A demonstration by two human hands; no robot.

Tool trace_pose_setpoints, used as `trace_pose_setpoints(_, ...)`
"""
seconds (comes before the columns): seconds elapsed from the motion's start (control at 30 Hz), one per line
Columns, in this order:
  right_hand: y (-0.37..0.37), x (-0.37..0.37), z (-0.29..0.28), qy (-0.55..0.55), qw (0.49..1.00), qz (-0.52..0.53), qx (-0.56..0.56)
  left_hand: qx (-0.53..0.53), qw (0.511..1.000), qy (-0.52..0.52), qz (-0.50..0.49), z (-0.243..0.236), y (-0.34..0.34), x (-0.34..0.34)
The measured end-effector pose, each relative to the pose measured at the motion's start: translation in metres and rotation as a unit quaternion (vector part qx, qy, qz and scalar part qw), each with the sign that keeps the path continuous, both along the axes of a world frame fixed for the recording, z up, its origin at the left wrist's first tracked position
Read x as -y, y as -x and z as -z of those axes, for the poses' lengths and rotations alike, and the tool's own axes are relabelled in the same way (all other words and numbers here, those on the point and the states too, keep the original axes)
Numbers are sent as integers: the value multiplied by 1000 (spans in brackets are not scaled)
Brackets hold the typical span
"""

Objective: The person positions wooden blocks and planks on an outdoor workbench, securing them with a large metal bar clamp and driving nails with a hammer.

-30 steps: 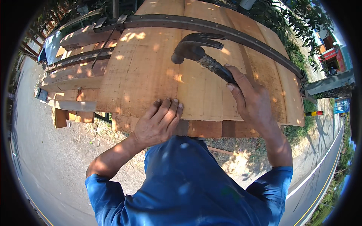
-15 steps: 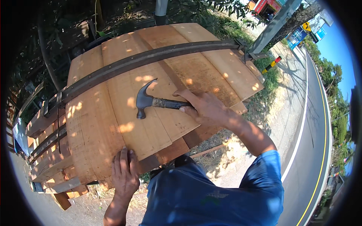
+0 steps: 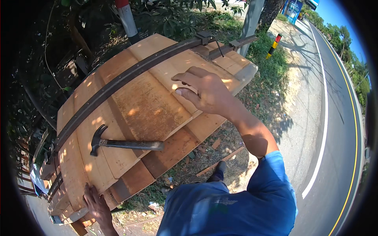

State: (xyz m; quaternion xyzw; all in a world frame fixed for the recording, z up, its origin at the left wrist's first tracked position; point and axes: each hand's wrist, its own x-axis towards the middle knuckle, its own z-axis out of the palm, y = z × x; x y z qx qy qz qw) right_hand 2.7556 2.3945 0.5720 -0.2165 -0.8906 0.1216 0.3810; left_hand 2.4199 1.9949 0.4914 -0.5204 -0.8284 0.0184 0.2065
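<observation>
A claw hammer (image 3: 132,145) with a dark, worn handle lies on a panel of wooden boards (image 3: 151,104) set edge to edge. No hand touches it. Farther right, my right hand (image 3: 208,91) is over the boards, thumb and fingers apart with nothing between them; whether a fingertip touches the wood I cannot tell. My left hand (image 3: 96,204) rests its stretched fingers on the near left edge of the panel. Across the boards runs a long dark metal bar clamp (image 3: 114,87), its end block (image 3: 204,36) at the far right.
More boards (image 3: 169,157) lie in a layer underneath, jutting out toward me. A second clamp bar (image 3: 232,46) sticks out at the right end. Beyond stand a grey post (image 3: 252,23), a striped short post (image 3: 273,46) and a road (image 3: 338,118). Wood scraps lie on the ground near my foot.
My right hand has let go of the hammer, which now lies on the boards, and has moved right. My view has turned toward the panel's right end. The left hand stays at the near edge.
</observation>
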Motion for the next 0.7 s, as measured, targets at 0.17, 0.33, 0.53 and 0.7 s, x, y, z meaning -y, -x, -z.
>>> trace_pose_setpoints(0.17,-158,-130,45,251,947,129,-153,-1,988,-2,-153,-43,-92,-65)
trace_pose_setpoints(0.33,-229,-248,123,328,929,145,-91,-44,994,-1,102,-110,-194,-212)
trace_pose_setpoints(0.53,-206,-374,192,263,946,186,-25,57,946,3,320,-111,-290,-423)
trace_pose_setpoints(0.7,-212,-415,212,328,927,169,-63,116,940,37,318,-92,-333,-648)
